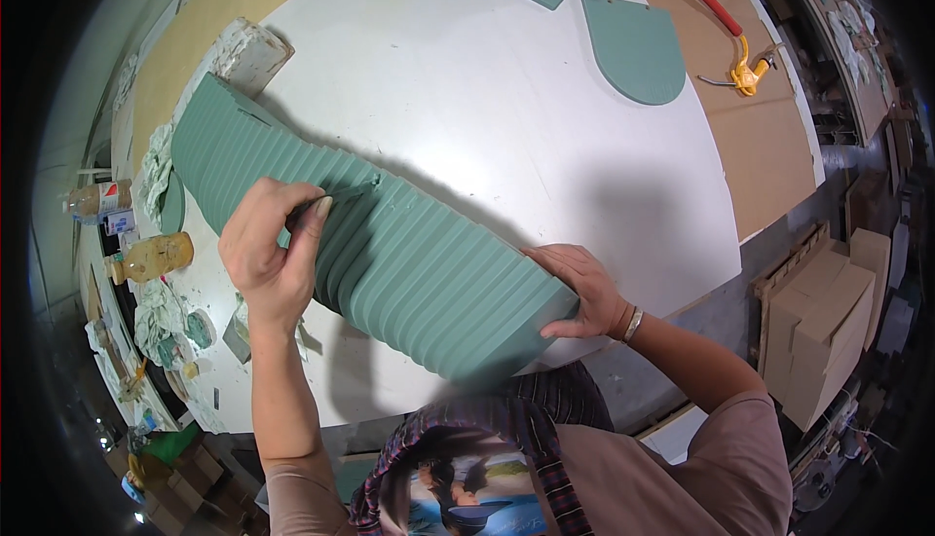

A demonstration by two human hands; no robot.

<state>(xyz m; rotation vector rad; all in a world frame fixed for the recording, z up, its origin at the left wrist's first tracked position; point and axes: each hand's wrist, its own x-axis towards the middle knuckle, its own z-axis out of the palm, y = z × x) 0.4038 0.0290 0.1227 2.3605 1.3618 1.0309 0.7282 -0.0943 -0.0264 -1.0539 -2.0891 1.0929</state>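
Note:
A long row of green, round-ended panels (448, 273), standing on edge and pressed together, runs diagonally across the white tabletop (467, 78). My left hand (268, 249) pinches a thin dark flat tool (349, 191) between thumb and fingers. Its far end meets the panels' upper edges near the middle of the row, where a small green blob shows. I cannot make out the tool's exact kind. At the near right end, my right hand (582, 291) grips the outermost panel, fingers over the top edge and thumb on its face. The row's underside is hidden.
A worn whitish block (250, 57) stands against the row's far left end. Bottles (156, 257) and crumpled rags (159, 317) lie on the left. One loose green panel (638, 54) and a yellow air gun (748, 78) lie far right. Cardboard boxes (823, 317) stand beyond the table.

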